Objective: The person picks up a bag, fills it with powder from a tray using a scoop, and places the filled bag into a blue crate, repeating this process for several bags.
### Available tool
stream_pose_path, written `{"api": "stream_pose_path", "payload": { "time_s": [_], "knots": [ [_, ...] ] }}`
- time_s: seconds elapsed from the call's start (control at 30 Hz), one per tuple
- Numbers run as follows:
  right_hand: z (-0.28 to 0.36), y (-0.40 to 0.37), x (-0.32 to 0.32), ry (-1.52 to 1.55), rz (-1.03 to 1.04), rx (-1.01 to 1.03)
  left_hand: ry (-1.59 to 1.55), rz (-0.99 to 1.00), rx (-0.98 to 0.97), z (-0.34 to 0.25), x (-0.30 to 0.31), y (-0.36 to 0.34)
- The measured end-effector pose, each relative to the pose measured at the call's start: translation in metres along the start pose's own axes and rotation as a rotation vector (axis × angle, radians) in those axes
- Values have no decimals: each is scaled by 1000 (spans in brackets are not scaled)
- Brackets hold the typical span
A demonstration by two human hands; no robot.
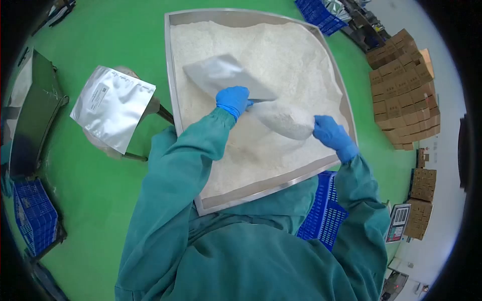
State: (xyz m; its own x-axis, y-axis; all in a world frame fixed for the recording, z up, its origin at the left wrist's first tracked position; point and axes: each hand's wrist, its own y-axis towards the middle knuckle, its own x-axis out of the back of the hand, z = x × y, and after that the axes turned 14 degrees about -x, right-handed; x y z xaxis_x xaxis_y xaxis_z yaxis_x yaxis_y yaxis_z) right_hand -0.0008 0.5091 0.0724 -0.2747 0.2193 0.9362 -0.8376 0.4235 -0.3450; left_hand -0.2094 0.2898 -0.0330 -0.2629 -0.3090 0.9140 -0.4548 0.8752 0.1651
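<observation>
My left hand, in a blue glove, is closed on the edge of a silver foil bag that lies tilted over the powder. In my right hand, also gloved and closed, is a scoop heaped with off-white powder. The scoop's front end points left and sits right at the bag's near edge, close to my left fingers; motion blurs its outline. Below both hands, off-white powder fills a large metal tray in uneven mounds.
Left of the tray, a stack of flat silver bags rests on a round stool. A blue crate is below the tray's near right corner. Another blue crate stands far left. Cardboard boxes are piled along the right wall.
</observation>
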Motion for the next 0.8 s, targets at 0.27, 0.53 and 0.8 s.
{"api": "stream_pose_path", "payload": {
  "time_s": [0.27, 0.53, 0.8],
  "knots": [
    [114, 14, 51, -518, -172, 128, -178, -78, 201, -70, 78, -6],
    [-15, 32, -35, -384, -84, -132, -151, -61, 70, -5, 45, -6],
    [42, 51, -231, 99, 287, -99, -194, -147, 66, 4, 47, -6]
  ]
}}
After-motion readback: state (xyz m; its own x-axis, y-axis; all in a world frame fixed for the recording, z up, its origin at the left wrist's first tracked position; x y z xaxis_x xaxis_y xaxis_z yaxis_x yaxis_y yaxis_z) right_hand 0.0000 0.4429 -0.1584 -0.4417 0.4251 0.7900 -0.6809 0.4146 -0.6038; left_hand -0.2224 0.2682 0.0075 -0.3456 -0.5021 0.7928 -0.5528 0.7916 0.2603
